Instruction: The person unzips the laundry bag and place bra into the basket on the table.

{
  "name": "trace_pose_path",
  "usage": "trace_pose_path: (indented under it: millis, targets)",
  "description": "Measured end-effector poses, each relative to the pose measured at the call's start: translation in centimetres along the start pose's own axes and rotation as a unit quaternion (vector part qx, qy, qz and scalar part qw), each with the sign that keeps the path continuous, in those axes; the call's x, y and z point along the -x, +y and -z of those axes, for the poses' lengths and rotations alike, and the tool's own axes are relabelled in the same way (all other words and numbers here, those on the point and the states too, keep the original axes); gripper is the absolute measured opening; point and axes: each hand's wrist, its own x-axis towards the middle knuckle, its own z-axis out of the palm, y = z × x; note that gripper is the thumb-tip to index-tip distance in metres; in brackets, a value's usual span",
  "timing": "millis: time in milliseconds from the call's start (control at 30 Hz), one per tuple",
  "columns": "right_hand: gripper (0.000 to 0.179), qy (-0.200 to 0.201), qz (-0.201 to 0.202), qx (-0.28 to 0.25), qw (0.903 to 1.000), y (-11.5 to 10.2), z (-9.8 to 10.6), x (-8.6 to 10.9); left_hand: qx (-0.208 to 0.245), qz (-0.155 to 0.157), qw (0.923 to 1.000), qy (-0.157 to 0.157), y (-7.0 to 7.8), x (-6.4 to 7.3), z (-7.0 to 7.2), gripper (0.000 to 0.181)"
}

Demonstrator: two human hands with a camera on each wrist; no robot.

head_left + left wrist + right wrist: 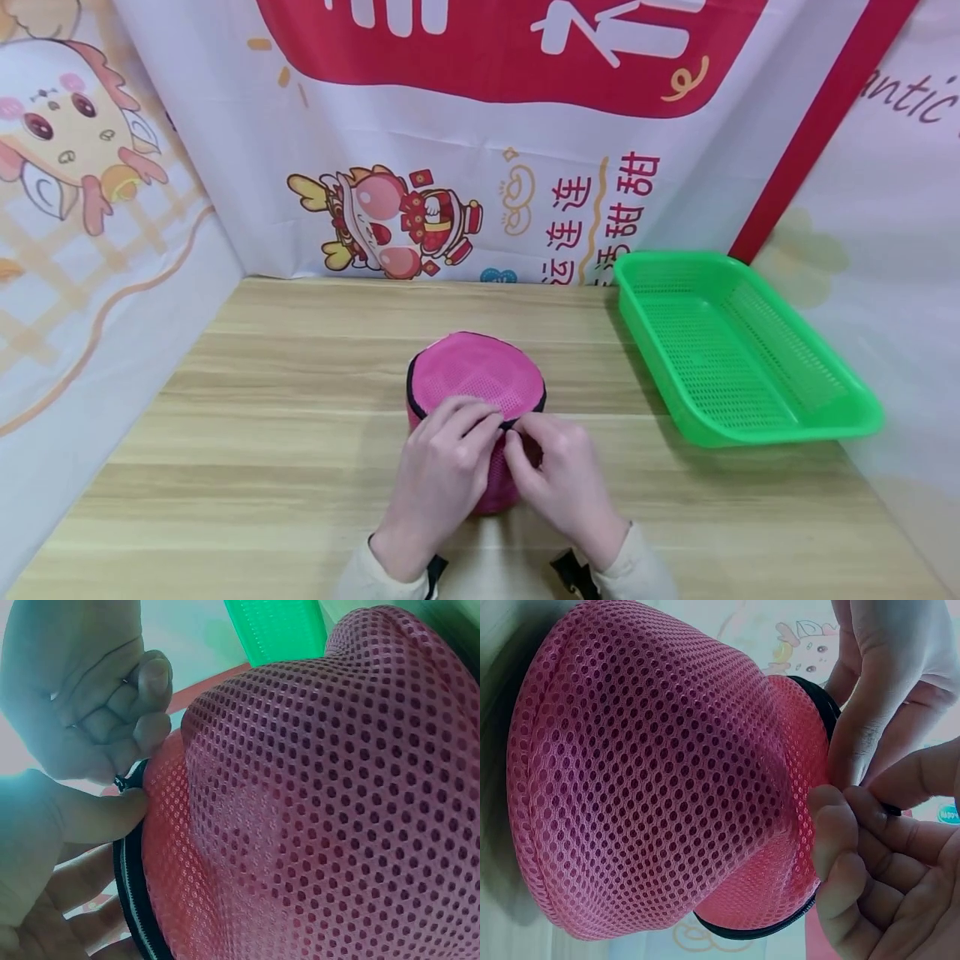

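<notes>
A round pink mesh bag [480,371] with a black zipper round its top stands upright on the table in the head view. My left hand [448,462] pinches the zippered rim at the near side, its thumb [97,814] on the mesh side and its other fingers beyond the edge. Right beside it, my right hand [558,467] pinches the small dark zipper pull [890,809], mostly hidden by the fingertips. The black zipper [133,892] curves along the rim in the left wrist view. Both hands' fingertips nearly meet at the rim.
A green plastic basket [780,433] with perforated walls sits at the right of the wood-grain table [247,433]. Printed cloth [465,142] with a cartoon figure and red lettering hangs behind the table, and more printed cloth lines both sides.
</notes>
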Motion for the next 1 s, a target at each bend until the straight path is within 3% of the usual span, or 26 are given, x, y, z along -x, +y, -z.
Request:
trace_pose_path:
  millis: [600,1000]
  targets:
    - [0.032,-0.071,-0.053,0.069,0.9937,-0.35,0.61,0.1,-0.01,-0.028,0.9996,-0.003,-0.03,-0.15,0.16,0.016]
    - [0.035,-0.081,-0.049,0.085,0.992,0.16,0.91,-0.24,-0.009,-0.029,0.9995,-0.002,-0.46,-0.35,0.28,0.015]
